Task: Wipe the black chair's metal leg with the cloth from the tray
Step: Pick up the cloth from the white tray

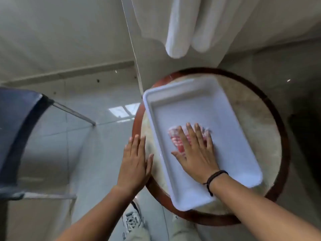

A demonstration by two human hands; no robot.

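Note:
A red-and-white patterned cloth (175, 139) lies in a white plastic tray (199, 101). My right hand (196, 150) rests flat on the cloth, fingers spread, covering most of it. My left hand (135, 160) lies flat and apart from the cloth, on the left rim of the round table (251, 119) beside the tray. The black chair (15, 122) stands at the far left, and one thin metal leg (74, 113) slants from it down to the floor. A second metal bar (50, 195) shows lower left.
The round table has a dark red-brown rim and a pale marble-like top. White curtains (182, 28) hang beyond it. The floor is glossy pale tile. My shoe (132, 220) and trouser legs are below the table's near edge.

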